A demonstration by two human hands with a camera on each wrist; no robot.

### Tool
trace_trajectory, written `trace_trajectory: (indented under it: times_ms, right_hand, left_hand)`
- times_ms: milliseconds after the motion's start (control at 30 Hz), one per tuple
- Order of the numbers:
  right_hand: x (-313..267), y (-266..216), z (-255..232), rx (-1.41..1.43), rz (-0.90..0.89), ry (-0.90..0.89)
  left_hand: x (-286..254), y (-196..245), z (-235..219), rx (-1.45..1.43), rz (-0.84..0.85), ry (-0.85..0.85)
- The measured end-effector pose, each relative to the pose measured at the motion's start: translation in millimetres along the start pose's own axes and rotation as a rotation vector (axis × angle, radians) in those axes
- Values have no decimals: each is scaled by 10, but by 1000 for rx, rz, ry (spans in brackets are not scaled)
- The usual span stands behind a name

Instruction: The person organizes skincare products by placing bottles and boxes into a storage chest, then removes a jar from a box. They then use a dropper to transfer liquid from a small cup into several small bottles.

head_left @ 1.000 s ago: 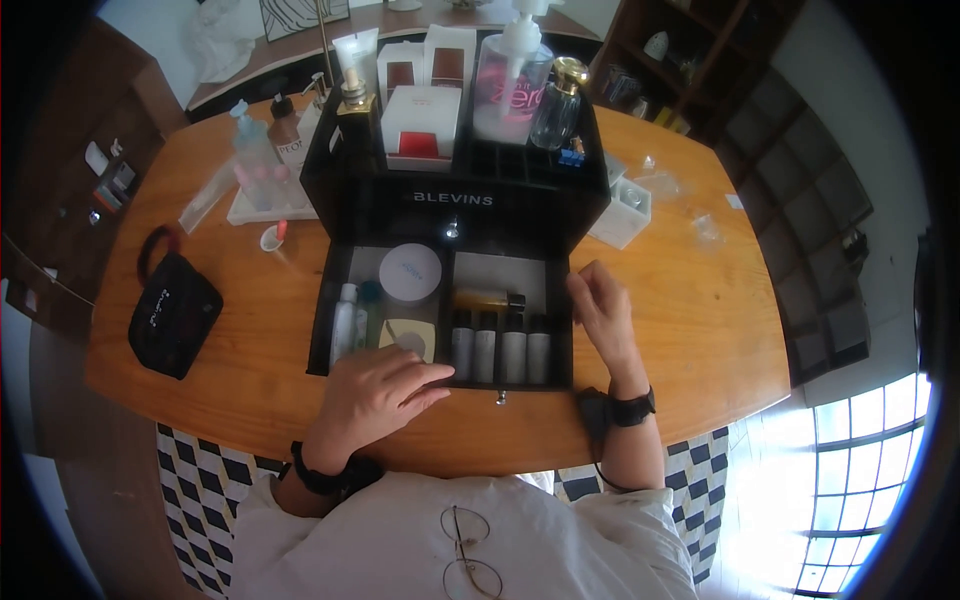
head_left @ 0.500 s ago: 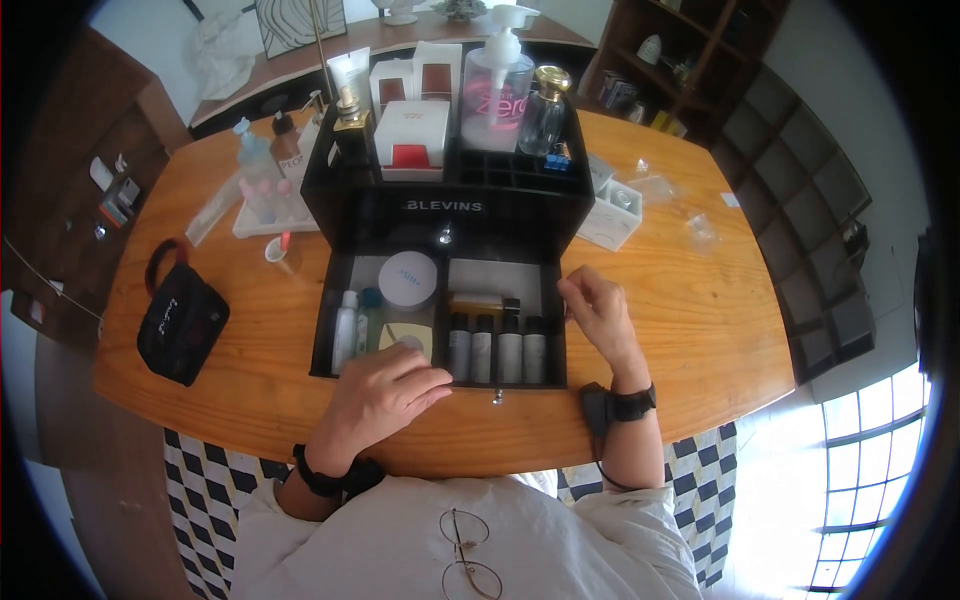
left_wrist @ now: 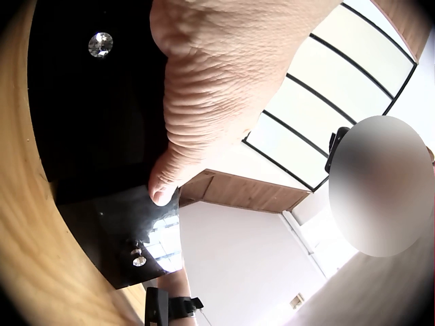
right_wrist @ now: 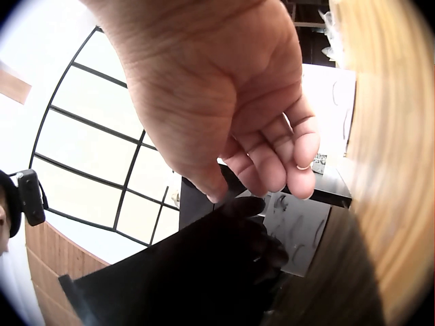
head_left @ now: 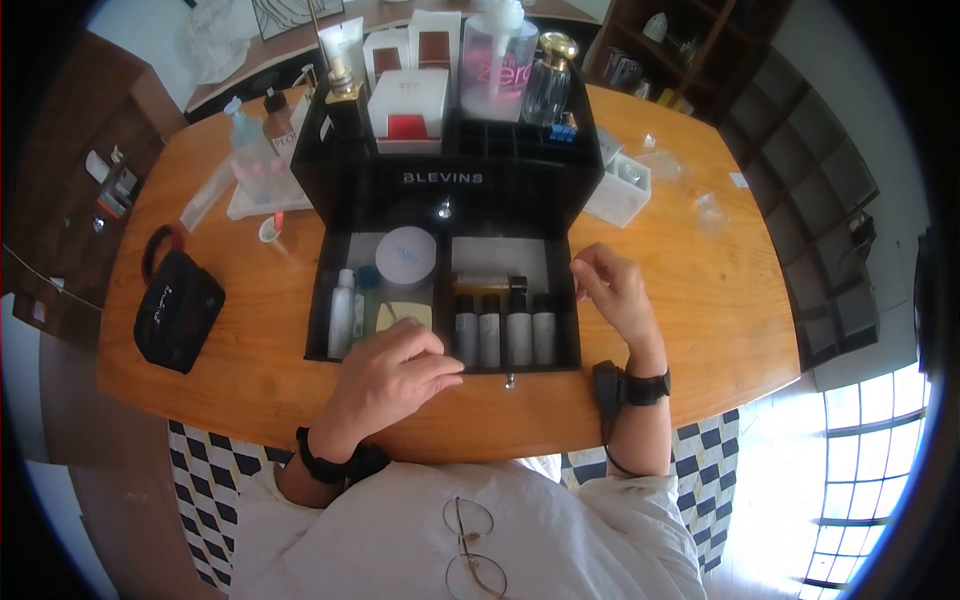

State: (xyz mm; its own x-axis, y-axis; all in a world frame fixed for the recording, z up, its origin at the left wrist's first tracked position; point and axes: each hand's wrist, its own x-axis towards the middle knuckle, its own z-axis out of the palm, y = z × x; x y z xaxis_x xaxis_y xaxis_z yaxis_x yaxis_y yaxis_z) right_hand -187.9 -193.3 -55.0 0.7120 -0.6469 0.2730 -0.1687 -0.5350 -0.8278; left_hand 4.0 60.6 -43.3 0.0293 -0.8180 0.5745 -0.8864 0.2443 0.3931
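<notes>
A black drawer (head_left: pixel 545 368) is pulled out from a black organizer (head_left: pixel 345 190) lettered BLEVINS. My left hand (head_left: pixel 392 378) rests at the drawer's front edge, left of its middle, fingers pointing right; its thumb (left_wrist: pixel 163 178) lies at the panel's top edge in the left wrist view. At the drawer's right wall is my right hand (head_left: pixel 620 295), fingers loosely bent and holding nothing. Inside sit a round white case (head_left: pixel 406 256), a yellow square item (head_left: pixel 402 315), a white bottle (head_left: pixel 342 318), several black-capped small bottles (head_left: pixel 518 340) and an amber bottle (head_left: pixel 482 284) on its side.
On the organizer's top stand a pump bottle (head_left: pixel 498 75), a perfume bottle (head_left: pixel 549 80) and a white box (head_left: pixel 408 100). A black pouch (head_left: pixel 180 312) lies at the left, near a small cup (head_left: pixel 272 236). To the right sits a white container (head_left: pixel 622 195).
The head view has tilted and shifted slightly. Both hands keep their places at the drawer, and its contents look unmoved.
</notes>
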Motion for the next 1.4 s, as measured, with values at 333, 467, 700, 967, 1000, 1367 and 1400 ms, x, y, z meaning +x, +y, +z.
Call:
trace_trajectory:
  times_ms: [333,467,700,967,1000,1367,1400]
  right_hand:
    - [-39,143,-257,255,-75,-354]
    - [-74,99,-257,256,-31,-494]
    - [-147,-41,-361,95,-83,-630]
    - [-240,-307,-320,-18,31,-646]
    - [-243,-311,-314,-22,28,-644]
    - [-175,-230,-120,-85,-87,-299]
    - [-158,-229,-78,-133,-102,-244]
  left_hand:
    - [-27,-26,35,-48,-43,26]
    - [-71,-52,-60,-40,-60,30]
    - [-401,-293,-551,65,-185,132]
    - [-641,-583,-476,-16,-175,239]
    - [-648,-592,-467,-36,-181,250]
    - [-684,-659,-456,-93,-200,266]
    - [-688,-667,-454,-99,-197,267]
